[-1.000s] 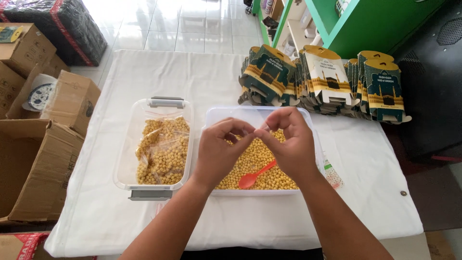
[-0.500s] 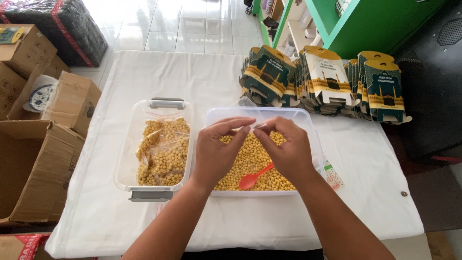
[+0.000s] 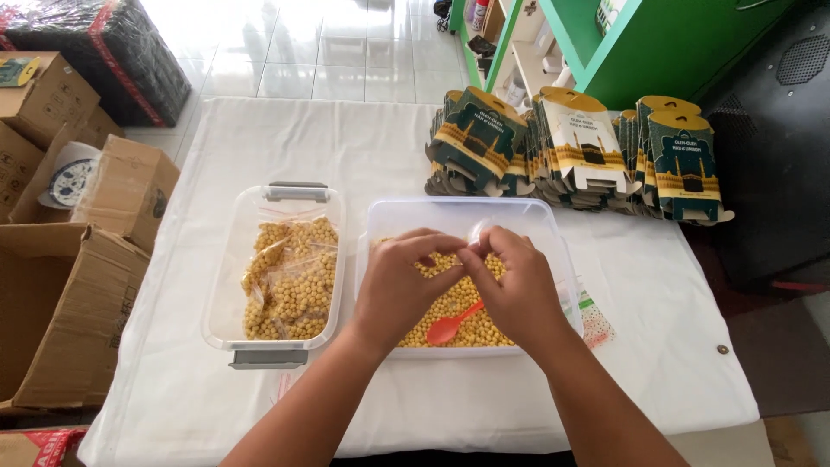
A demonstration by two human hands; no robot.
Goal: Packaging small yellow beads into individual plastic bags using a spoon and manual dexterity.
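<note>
hands, left hand [image 3: 399, 285] and right hand [image 3: 516, 290], pinch a small clear bag [image 3: 478, 232]; slack fingers could spill yellow beads [image 3: 450, 298] outside the tub [image 3: 553, 251].

- A small shop's packing corner or back room, by the look of it.
- Worn cardboard cartons [image 3: 78, 285] are piled on the left, with a wrapped black bundle [image 3: 104, 43] on the white tiled floor [image 3: 346, 52].
- Flat printed gift boxes [image 3: 571, 147] are stacked in rows on the cloth-covered counter [image 3: 363, 147].
- Green shelving [image 3: 622, 52] with goods stands behind.
- Clear tubs hold yellow round snacks, loose [image 3: 450, 303] and bagged [image 3: 290, 277].
</note>
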